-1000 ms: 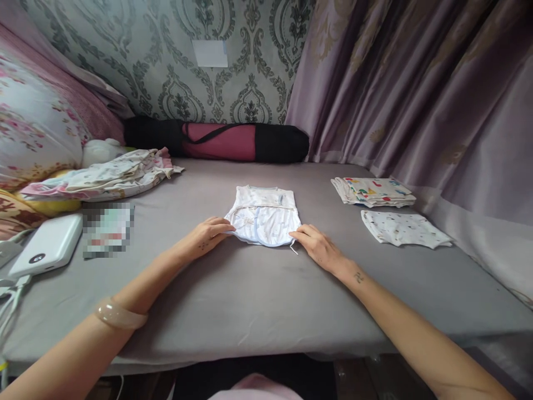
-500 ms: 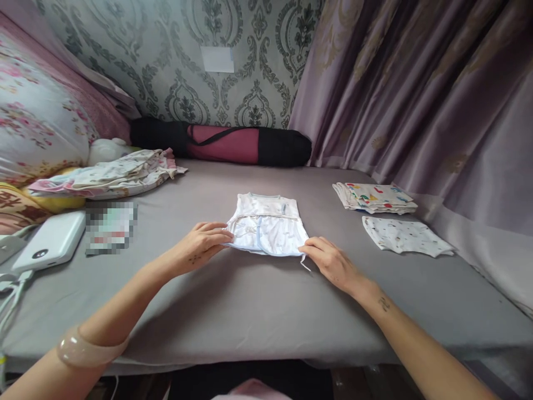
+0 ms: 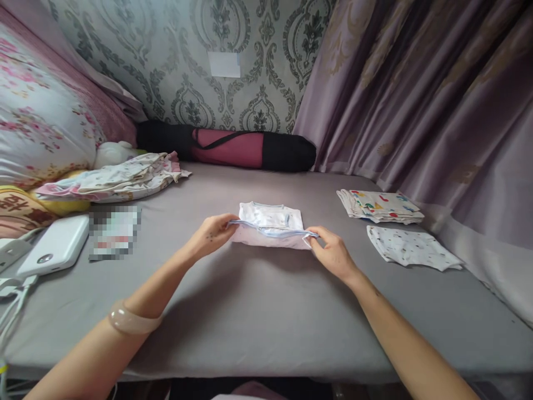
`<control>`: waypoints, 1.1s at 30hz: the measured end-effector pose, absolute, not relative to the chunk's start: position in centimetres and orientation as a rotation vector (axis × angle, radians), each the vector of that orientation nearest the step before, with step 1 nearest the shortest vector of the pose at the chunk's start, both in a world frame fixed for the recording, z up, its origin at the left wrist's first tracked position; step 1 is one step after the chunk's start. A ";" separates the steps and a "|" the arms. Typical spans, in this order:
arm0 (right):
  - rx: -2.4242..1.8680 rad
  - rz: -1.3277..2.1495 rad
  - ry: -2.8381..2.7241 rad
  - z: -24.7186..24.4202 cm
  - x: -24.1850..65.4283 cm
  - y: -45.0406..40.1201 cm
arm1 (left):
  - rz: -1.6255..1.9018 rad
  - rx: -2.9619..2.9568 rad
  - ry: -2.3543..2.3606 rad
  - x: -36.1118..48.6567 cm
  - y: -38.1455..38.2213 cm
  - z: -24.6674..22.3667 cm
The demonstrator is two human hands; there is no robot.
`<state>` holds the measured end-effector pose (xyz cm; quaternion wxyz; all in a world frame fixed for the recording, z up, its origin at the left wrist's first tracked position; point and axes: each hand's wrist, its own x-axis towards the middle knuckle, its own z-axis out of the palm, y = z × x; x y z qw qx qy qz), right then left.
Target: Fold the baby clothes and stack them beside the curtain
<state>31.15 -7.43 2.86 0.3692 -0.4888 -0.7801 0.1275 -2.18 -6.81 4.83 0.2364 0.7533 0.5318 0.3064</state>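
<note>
A small white baby shirt (image 3: 270, 216) with light blue trim lies in the middle of the grey sheet (image 3: 258, 311). My left hand (image 3: 214, 236) pinches the left end of its blue-edged hem, fingers closed. At the right end of the same hem, my right hand (image 3: 333, 250) is closed on the cloth, with a bit of white showing by the fingers. Between the two hands the hem is raised off the sheet and sags slightly, while the shirt's far part stays flat.
Folded patterned clothes (image 3: 381, 206) and a white speckled garment (image 3: 412, 247) lie at the right. To the left are a heap of clothes (image 3: 120, 175), a white power bank (image 3: 58, 244) with cables and a blurred packet (image 3: 114, 233). A black and red long bag (image 3: 227, 147) lies along the wall.
Both hands have lifted the shirt's near hem up and away from me. Its underside now shows, and the shirt looks shorter. The whole view has shifted slightly.
</note>
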 end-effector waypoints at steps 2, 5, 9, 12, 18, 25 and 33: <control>-1.301 0.301 -1.963 2.5 30.9 -6.1 | 0.881 1.995 1.542 -1.5 -5.6 4.7; -1.328 0.246 -1.952 2.1 30.6 -4.2 | 0.916 1.914 1.657 -0.6 -4.0 4.4; -1.378 0.181 -1.976 1.9 30.3 -1.7 | 0.952 1.868 1.769 0.2 -1.7 3.5; -1.467 0.138 -1.999 1.5 29.9 -0.3 | 0.929 1.855 1.852 0.5 0.0 2.2; -1.610 0.118 -2.035 0.4 29.2 1.5 | 0.891 1.911 1.869 0.7 2.0 0.1; -1.733 0.176 -2.062 0.3 29.2 2.7 | 0.832 1.962 1.908 1.0 2.8 -0.1; -1.962 0.269 -1.968 0.5 29.0 3.3 | 0.690 1.922 2.102 1.8 3.4 -0.3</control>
